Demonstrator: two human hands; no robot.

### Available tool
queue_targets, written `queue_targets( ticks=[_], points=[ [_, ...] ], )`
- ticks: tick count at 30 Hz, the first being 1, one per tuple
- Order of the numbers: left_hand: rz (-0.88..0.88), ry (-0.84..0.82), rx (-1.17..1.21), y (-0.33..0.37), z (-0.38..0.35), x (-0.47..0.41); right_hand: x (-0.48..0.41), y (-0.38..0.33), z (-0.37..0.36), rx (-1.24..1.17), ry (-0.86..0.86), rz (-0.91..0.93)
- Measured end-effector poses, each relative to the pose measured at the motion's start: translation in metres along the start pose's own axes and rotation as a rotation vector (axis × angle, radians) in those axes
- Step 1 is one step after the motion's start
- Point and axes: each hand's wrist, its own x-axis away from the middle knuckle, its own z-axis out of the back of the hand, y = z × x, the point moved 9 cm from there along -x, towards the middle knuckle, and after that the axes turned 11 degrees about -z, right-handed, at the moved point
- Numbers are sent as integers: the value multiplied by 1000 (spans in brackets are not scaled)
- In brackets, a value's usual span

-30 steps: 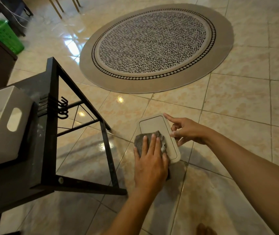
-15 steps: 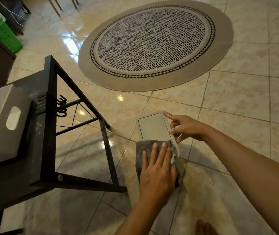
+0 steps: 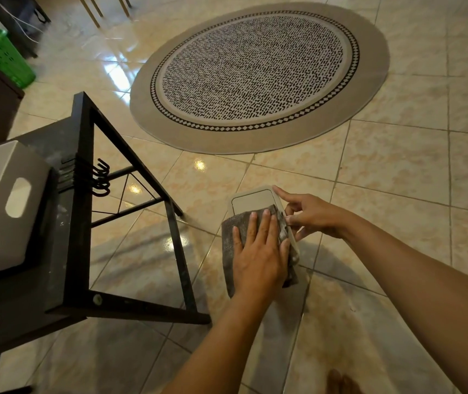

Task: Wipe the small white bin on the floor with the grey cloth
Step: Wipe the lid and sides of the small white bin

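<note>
The small white bin [image 3: 251,199] stands on the tiled floor, seen from above, its lid facing me. The grey cloth [image 3: 231,237] lies spread over the near half of the lid and hangs down the near side. My left hand [image 3: 258,254] presses flat on the cloth, fingers together and pointing away from me. My right hand [image 3: 311,214] holds the bin's right edge, index finger stretched along the far right corner and thumb against the side. The lower part of the bin is hidden under the cloth and hand.
A black metal stand [image 3: 82,223] with hooks stands to the left, carrying a white box with a cut-out handle [image 3: 2,206]. A round patterned rug [image 3: 255,75] lies beyond the bin. A green basket [image 3: 2,56] sits far left. Toes [image 3: 340,382] show at the bottom edge.
My left hand pulled the cloth toward me over the lid's near edge, then pushed it back up over the lid. My right hand kept its hold on the bin's right side.
</note>
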Motion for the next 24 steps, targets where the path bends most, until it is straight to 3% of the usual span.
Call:
queue_targets(
  ticks=[5, 11, 19, 24],
  points=[
    [42, 50, 108, -6, 2, 3, -1, -1, -2, -2, -14, 10],
    [102, 35, 1, -15, -2, -6, 0, -2, -3, -14, -26, 12],
    [83, 187, 326, -29, 10, 5, -1, 2, -4, -22, -37, 6],
    [64, 204, 165, -30, 9, -6, 0, 0, -2, -26, -32, 2]
  ],
)
